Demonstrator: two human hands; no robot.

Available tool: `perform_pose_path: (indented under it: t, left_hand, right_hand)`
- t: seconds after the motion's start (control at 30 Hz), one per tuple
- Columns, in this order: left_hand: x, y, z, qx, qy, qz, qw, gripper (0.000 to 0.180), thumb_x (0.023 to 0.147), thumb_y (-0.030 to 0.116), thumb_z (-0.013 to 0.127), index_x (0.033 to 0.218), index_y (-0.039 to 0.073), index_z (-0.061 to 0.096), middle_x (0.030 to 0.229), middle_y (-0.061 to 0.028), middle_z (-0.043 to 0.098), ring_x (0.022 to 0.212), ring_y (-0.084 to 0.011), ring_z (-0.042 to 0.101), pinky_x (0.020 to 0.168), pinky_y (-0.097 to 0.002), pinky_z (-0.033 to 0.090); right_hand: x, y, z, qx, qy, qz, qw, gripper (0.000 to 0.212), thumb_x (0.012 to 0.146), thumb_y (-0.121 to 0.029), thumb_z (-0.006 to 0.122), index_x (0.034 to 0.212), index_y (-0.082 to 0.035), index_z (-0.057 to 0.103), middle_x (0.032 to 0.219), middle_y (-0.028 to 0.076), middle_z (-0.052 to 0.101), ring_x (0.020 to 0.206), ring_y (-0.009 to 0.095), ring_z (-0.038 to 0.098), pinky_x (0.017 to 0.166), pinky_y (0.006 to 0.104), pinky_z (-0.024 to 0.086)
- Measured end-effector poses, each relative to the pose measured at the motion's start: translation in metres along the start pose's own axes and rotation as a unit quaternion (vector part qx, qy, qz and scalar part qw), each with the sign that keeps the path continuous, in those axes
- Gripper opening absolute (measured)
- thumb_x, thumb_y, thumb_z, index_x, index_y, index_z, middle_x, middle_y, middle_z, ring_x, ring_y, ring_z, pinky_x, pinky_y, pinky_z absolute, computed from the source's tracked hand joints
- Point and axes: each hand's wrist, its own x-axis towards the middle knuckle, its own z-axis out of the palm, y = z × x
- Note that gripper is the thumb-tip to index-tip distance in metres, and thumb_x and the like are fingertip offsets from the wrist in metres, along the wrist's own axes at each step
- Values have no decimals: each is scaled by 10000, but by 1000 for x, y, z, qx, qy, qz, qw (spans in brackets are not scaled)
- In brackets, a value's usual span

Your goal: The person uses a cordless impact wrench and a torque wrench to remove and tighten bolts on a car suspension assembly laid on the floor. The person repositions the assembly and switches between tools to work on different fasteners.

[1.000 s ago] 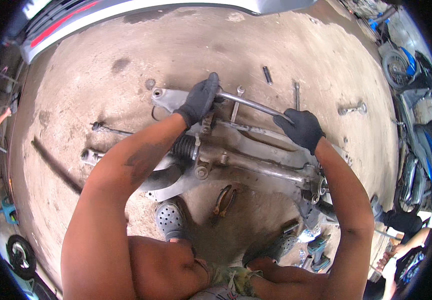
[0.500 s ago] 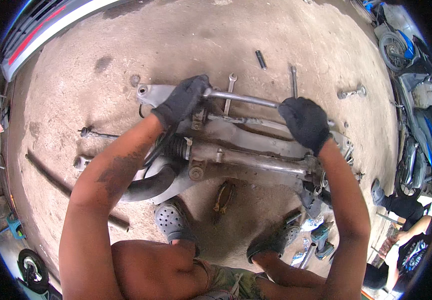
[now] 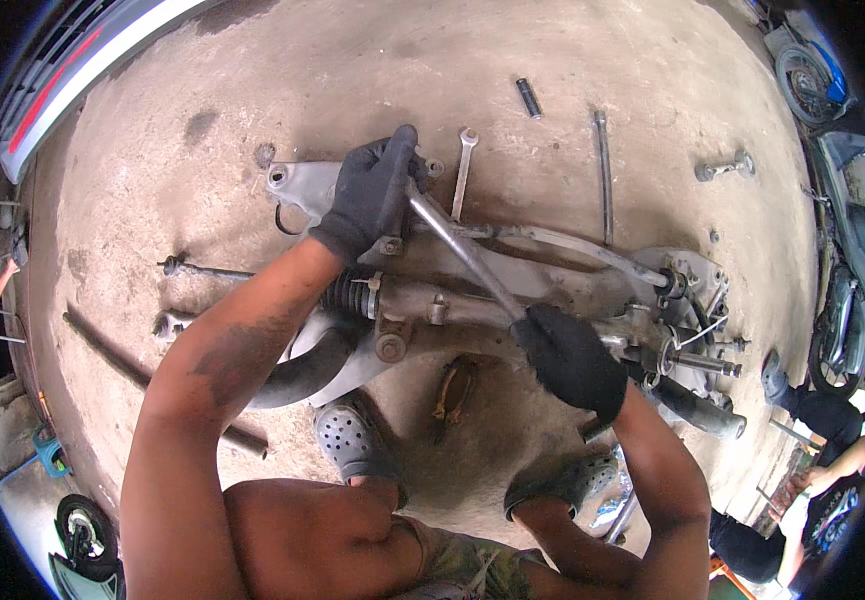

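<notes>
A long metal bar (image 3: 464, 252) runs slantwise between my two hands in dark gloves. My left hand (image 3: 372, 190) is closed round its far end, so whatever that end carries stays hidden. Around the near end, my right hand (image 3: 574, 362) is wrapped. Beneath the bar lies a grey car subframe (image 3: 304, 186) with a steering rack (image 3: 467, 306) fixed across it. A ribbed rubber boot (image 3: 347, 294) covers part of the rack's left side, close to my left forearm. A curved metal rod (image 3: 572, 244) crosses the subframe beyond the rack.
On the concrete floor beyond lie an open-end wrench (image 3: 464, 175), a second long bar (image 3: 604, 178), a black cylinder (image 3: 527, 98) and a short link (image 3: 724, 167). A dark tube (image 3: 117, 360) rests at left. Motorcycles (image 3: 832, 320) and another person (image 3: 814, 490) are at right.
My right hand has swung toward me and to the left, turning the bar from nearly level to slanted. My left hand stays at the far end, its grip tilted more upright.
</notes>
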Motion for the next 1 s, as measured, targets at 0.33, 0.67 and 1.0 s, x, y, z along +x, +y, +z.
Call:
perform_pose_path:
  t: [0.33, 0.67, 1.0]
  left_hand:
    - [-1, -3, -4, -15, 15, -41, 999, 477, 1039, 425, 560, 775, 44, 669, 687, -15, 608, 630, -109, 524, 614, -286, 442]
    - [-6, 6, 6, -16, 6, -1, 1000, 447, 1015, 391, 603, 732, 49, 657, 655, -9, 593, 623, -100, 524, 588, -284, 428]
    - [6, 1, -10, 33, -62, -4, 998, 382, 1019, 337, 603, 779, 46, 661, 683, -20, 614, 605, -122, 561, 588, -295, 463]
  right_hand:
    - [-21, 47, -10, 383, -256, 101, 882, 352, 1031, -254, 549, 1299, -27, 543, 754, 87, 601, 582, 211, 629, 514, 344, 526]
    - [-43, 48, 91, 62, 24, -142, 988, 372, 778, -101, 714, 1122, -6, 611, 979, 208, 617, 874, 409, 621, 741, 480, 518]
    - [-39, -14, 164, 92, 43, -105, 989, 139, 816, -75, 642, 941, -38, 596, 903, 194, 592, 890, 421, 596, 771, 488, 490]
